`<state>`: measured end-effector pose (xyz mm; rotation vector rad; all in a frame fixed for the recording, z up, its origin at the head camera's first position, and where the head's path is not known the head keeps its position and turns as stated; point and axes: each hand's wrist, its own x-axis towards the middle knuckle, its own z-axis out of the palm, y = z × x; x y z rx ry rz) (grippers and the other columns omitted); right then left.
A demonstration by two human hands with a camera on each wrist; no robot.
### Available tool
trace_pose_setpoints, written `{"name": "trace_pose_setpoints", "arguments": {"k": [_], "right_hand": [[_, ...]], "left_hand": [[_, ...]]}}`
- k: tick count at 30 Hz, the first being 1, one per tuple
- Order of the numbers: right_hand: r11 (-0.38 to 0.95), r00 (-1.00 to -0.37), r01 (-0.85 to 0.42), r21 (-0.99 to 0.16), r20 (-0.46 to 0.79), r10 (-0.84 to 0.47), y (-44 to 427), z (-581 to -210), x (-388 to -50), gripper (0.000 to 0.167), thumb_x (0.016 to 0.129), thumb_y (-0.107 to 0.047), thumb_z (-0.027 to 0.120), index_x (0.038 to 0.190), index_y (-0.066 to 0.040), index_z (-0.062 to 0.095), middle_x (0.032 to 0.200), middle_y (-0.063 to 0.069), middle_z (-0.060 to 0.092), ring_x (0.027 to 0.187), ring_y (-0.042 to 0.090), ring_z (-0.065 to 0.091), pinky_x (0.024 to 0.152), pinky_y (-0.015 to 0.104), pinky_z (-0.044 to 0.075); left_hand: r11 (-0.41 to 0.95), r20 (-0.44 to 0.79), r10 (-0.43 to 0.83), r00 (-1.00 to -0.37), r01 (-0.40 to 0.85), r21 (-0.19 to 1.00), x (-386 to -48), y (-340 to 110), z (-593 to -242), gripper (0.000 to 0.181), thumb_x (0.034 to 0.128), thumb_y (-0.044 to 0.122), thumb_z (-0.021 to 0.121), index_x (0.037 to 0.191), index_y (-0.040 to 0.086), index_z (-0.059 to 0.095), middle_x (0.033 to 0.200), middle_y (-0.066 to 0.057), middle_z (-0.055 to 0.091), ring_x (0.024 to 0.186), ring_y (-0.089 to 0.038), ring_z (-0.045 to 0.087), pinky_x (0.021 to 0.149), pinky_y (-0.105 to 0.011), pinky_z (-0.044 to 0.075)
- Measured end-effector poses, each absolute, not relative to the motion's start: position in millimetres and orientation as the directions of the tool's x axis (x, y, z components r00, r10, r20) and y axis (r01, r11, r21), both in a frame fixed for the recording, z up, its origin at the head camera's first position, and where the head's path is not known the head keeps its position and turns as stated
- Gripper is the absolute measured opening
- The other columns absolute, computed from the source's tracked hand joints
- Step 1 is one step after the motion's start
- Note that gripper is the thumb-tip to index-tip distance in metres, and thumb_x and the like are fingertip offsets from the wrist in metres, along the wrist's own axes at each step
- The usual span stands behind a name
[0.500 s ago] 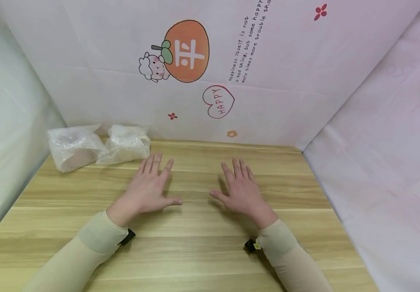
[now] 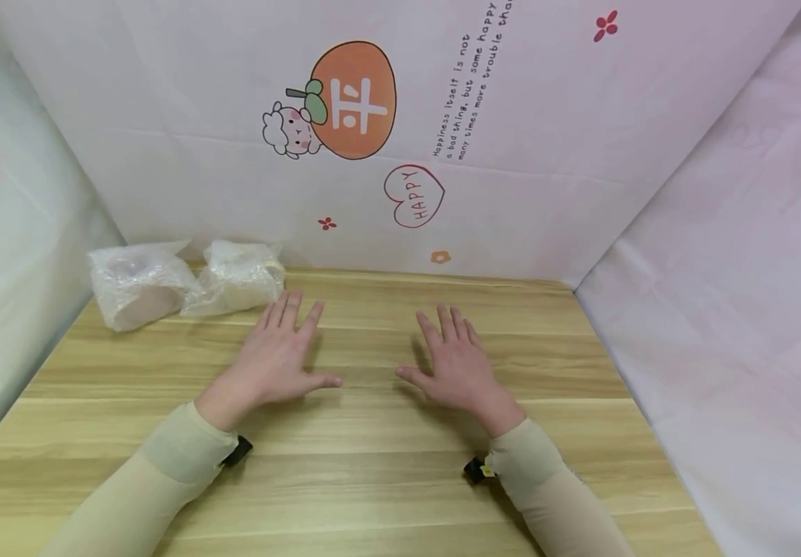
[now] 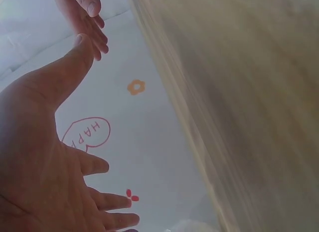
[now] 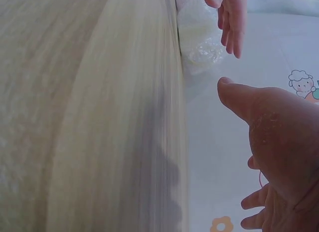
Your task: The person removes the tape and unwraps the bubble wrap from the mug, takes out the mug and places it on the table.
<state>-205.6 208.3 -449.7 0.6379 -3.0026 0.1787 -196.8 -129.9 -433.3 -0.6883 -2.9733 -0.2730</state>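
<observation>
In the head view the left hand (image 2: 275, 363) is spread with its palm down over the wooden table (image 2: 373, 480), fingers extended and thumb out to the right. Across from it the right hand (image 2: 459, 367) has the same spread pose, thumb toward the left hand. Neither holds anything, and a gap lies between the two thumbs. Nearest the left fingertips is a bubble-wrapped bundle (image 2: 240, 278). The left wrist view shows the left hand (image 3: 45, 142) from the side, fingers apart; the right wrist view shows the right hand (image 4: 284, 137) likewise.
A second wrapped bundle (image 2: 143, 282) stands at the table's back left, beside the first. A white printed backdrop (image 2: 512, 216) rises along the back edge, with white sheets at the left and right sides. A small black device (image 2: 236, 451) is at the left wrist, another (image 2: 475, 470) at the right.
Both hands have shifted very slightly to the left in the head view, which has itself moved a little. Their spread pose is the same.
</observation>
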Motion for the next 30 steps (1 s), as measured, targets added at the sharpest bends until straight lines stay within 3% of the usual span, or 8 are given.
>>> {"name": "trace_pose_setpoints", "arguments": {"k": [5, 18, 30], "right_hand": [[0.903, -0.908, -0.416, -0.108, 0.097, -0.407, 205.1, -449.6, -206.3, 0.108, 0.103, -0.079, 0.058, 0.179, -0.011, 0.021, 0.182, 0.03, 0.013, 0.169, 0.05, 0.011, 0.136, 0.064, 0.018], [0.875, -0.883, -0.468, -0.119, 0.078, -0.462, 189.8, -452.7, -208.8, 0.109, 0.101, -0.078, 0.061, 0.179, -0.013, 0.02, 0.182, 0.029, 0.014, 0.168, 0.05, 0.013, 0.134, 0.064, 0.024], [0.833, -0.844, -0.536, -0.135, 0.091, -0.528, 156.5, -453.6, -214.5, 0.11, 0.101, -0.077, 0.064, 0.179, -0.014, 0.019, 0.181, 0.029, 0.02, 0.167, 0.049, 0.019, 0.133, 0.062, 0.028]], "left_hand": [[0.882, 0.107, 0.421, -0.901, 0.434, 0.181, -198.8, -134.7, -431.5, 0.132, 0.0891, 0.081, 0.076, 0.177, 0.001, 0.018, 0.179, -0.036, 0.005, 0.166, -0.057, 0.004, 0.136, -0.064, 0.011], [0.875, 0.122, 0.416, -0.901, 0.434, 0.217, -208.9, -162.6, -427.1, 0.126, 0.093, 0.073, 0.078, 0.177, 0.0, 0.017, 0.18, -0.036, 0.003, 0.166, -0.058, 0.005, 0.132, -0.071, 0.018], [0.874, 0.229, 0.36, -0.904, 0.413, 0.257, -218.1, -197.7, -420.0, 0.121, 0.0936, 0.067, 0.082, 0.175, -0.001, 0.023, 0.178, -0.035, 0.019, 0.16, -0.057, 0.027, 0.124, -0.075, 0.033]]}}
